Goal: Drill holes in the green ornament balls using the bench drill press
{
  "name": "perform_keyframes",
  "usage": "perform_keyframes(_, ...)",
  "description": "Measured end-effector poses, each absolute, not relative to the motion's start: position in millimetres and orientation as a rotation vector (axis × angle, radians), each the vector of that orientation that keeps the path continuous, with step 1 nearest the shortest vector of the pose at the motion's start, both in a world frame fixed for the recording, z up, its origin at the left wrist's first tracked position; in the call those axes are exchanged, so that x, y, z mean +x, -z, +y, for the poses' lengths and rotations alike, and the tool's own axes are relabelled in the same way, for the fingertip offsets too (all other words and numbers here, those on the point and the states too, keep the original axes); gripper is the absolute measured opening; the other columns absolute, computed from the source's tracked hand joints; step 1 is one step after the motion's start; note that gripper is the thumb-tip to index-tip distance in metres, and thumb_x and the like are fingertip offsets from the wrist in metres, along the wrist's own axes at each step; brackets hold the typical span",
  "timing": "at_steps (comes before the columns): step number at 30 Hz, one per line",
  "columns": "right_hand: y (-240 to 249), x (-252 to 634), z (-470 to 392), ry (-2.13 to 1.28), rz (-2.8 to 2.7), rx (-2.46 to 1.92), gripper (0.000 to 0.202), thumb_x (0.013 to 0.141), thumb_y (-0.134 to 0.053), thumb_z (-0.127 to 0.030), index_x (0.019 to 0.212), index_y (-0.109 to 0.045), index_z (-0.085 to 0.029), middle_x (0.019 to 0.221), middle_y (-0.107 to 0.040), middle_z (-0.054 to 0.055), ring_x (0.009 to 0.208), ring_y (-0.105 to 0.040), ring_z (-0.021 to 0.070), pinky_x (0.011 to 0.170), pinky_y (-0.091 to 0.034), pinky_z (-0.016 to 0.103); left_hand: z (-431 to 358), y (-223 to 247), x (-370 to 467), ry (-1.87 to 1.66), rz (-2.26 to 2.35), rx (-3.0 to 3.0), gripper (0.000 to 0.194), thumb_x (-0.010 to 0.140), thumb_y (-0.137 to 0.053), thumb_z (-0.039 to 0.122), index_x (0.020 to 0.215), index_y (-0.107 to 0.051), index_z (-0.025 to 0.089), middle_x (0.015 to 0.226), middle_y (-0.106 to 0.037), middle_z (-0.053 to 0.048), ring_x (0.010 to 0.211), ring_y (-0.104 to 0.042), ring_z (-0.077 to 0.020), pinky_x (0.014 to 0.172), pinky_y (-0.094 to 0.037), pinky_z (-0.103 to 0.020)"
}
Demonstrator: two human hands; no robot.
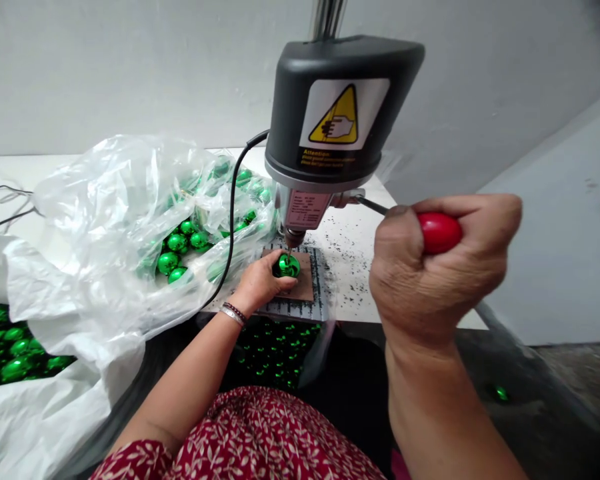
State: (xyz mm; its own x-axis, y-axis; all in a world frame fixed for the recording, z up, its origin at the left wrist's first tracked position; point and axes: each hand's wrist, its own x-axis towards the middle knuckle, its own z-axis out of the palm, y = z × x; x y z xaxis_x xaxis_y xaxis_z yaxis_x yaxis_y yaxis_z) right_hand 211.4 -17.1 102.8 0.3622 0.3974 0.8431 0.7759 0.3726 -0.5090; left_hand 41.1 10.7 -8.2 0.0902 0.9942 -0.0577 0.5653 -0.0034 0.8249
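Beneath the bit of a black drill press [325,113], my left hand [263,279] grips a shiny green ball [289,265], thumb and fingers around its sides. The ball rests on a brown board [305,283] on the press's grey base [317,310]. The thin bit comes down to the top of the ball; I cannot tell whether it has gone in. My right hand [440,267] is closed around the red knob [440,233] of the press's feed lever, whose metal rod runs left to the machine.
A clear plastic bag [115,180] with several green balls [168,263] lies left on the white table [350,253]. Dark shavings dot the tabletop. A white sack [70,393] of green balls is lower left. A black cord [233,213] hangs beside the press. More green balls [275,353] sit below the table edge.
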Motion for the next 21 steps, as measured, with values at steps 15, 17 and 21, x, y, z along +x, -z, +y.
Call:
perform_keyframes(15, -60.3, 204.2, -17.6, 0.407, -1.160, -1.112, 0.015, 0.088, -0.062, -0.032, 0.086, -0.053, -0.020, 0.077, -0.056, -0.001, 0.068, -0.054, 0.0085, 0.064, -0.046, 0.024, 12.7, 15.7, 40.1, -0.773, 1.562, 1.663, 0.067, 0.069, -0.089, 0.031, 0.134, -0.072, 0.025, 0.115, -0.080, -0.009, 0.115, -0.072, -0.0348, 0.106, -0.053, -0.044)
perform_keyframes(17, -53.5, 203.8, -18.7, 0.414, -1.175, -1.088, 0.014, 0.088, -0.062, -0.030, 0.087, -0.053, -0.020, 0.077, -0.056, -0.002, 0.067, -0.054, 0.0075, 0.063, -0.045, 0.023, 12.5, 15.7, 39.7, -0.757, 1.554, 1.672, 0.065, 0.071, -0.088, 0.031, 0.133, -0.072, 0.025, 0.117, -0.080, -0.009, 0.116, -0.072, -0.0348, 0.106, -0.053, -0.045)
perform_keyframes(21, -65.0, 207.7, -12.4, 0.427, -1.173, -1.067, 0.016, 0.088, -0.061, -0.032, 0.084, -0.053, -0.019, 0.077, -0.056, -0.001, 0.068, -0.054, 0.0070, 0.063, -0.044, 0.023, 12.6, 13.8, 39.5, -0.747, 1.547, 1.671, 0.068, 0.072, -0.086, 0.030, 0.138, -0.070, 0.023, 0.121, -0.079, -0.010, 0.118, -0.071, -0.0350, 0.108, -0.051, -0.046)
